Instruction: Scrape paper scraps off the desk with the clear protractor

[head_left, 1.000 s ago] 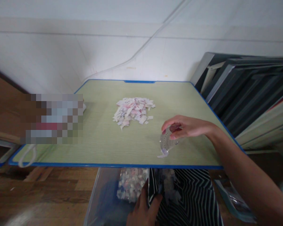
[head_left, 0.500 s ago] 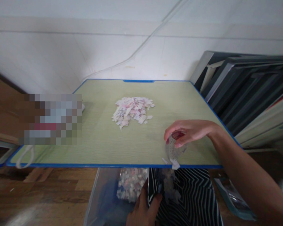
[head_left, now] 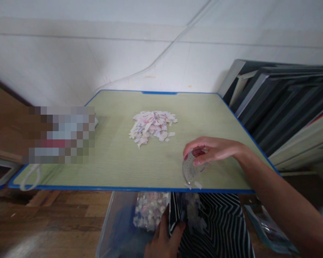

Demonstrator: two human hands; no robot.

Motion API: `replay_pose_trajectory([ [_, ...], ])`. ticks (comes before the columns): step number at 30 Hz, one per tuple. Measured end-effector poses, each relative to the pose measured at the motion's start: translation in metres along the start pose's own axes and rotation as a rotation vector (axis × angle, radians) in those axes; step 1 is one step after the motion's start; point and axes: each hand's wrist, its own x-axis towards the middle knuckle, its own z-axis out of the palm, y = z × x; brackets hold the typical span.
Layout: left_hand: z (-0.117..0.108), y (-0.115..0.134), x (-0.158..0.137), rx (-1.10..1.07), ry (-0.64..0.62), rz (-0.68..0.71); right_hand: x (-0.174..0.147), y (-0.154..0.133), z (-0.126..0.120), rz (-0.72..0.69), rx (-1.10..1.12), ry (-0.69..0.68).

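Note:
My right hand (head_left: 204, 152) is closed on a clear plastic protractor (head_left: 190, 170), its curved edge down near the front of the table. Two small paper scraps (head_left: 198, 185) lie just below it by the blue edge. Below the tabletop, my left hand (head_left: 165, 236) grips the edge of a black-and-white striped cloth (head_left: 218, 218), fingers wrapped round it. Pale paper bits (head_left: 195, 213) rest on that cloth. Farther back on the table sits a loose heap of torn white and pinkish paper pieces (head_left: 153, 125).
The pale green table (head_left: 110, 161) has a blue rim. Under its front edge are a clear plastic bin (head_left: 104, 222) and a bag of paper bits (head_left: 149, 209). Dark panels (head_left: 285, 96) lean at the right. A blurred-out object (head_left: 67, 132) stands on the left.
My right hand and the protractor have shifted slightly left. A scrap that hung over the front edge now lies on the table. My left hand keeps its hold on the cloth.

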Motion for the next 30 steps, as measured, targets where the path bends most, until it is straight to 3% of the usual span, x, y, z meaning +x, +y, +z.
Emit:
replay_pose_trajectory([
  [6,0.002,-0.001,-0.001,-0.010,0.022,0.007,-0.010,-0.005,-0.007,-0.024,-0.051,-0.093],
  [12,-0.002,0.002,-0.001,0.002,-0.013,0.001,-0.014,-0.004,-0.011,-0.018,-0.073,-0.029],
  [17,-0.004,0.004,-0.001,0.039,-0.025,-0.004,-0.010,-0.002,-0.007,0.052,-0.027,-0.092],
  [23,-0.006,0.005,-0.001,0.044,-0.056,-0.009,-0.013,-0.004,-0.008,-0.007,0.008,-0.168],
  [30,-0.001,0.001,0.000,0.019,-0.021,0.010,-0.003,-0.001,-0.002,-0.019,0.030,-0.066],
])
